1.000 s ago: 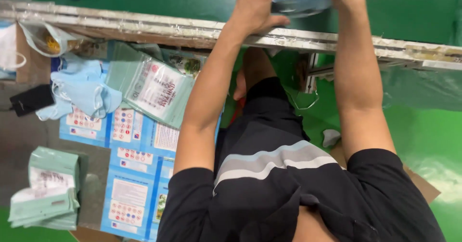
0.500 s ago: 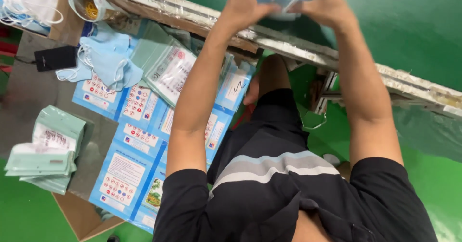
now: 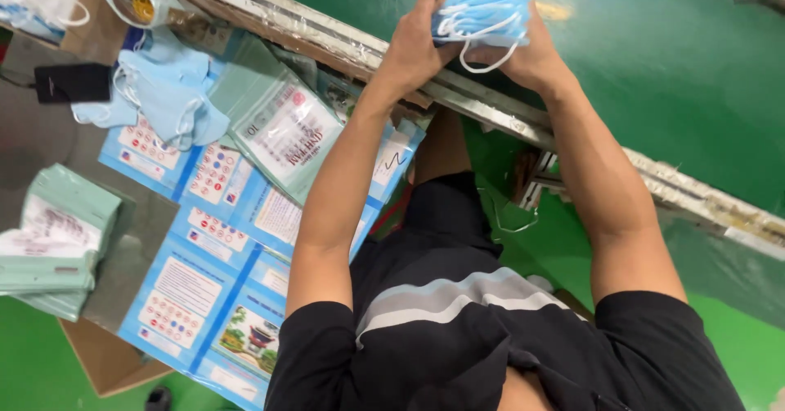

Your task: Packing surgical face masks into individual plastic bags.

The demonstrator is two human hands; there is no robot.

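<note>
Both of my hands are raised over the green belt surface (image 3: 654, 76) and hold one stack of light blue face masks (image 3: 484, 8) between them. My left hand (image 3: 417, 43) grips the stack's left side. My right hand (image 3: 527, 55) presses against its right side from below. White ear loops hang down from the stack. Beneath my arms runs the worn metal edge rail (image 3: 343, 43) of the belt.
On the left lie clear printed pouches (image 3: 286, 137), a loose pile of blue masks (image 3: 163, 92), flat blue printed cartons (image 3: 204, 272), a stack of filled pale green packets (image 3: 53, 243), a black phone (image 3: 72, 82) and a brown cardboard box (image 3: 106, 358). My black striped shirt fills the bottom.
My hands came together on the mask stack and lifted it off the belt. The view has tilted and shifted, so the rail now runs diagonally.
</note>
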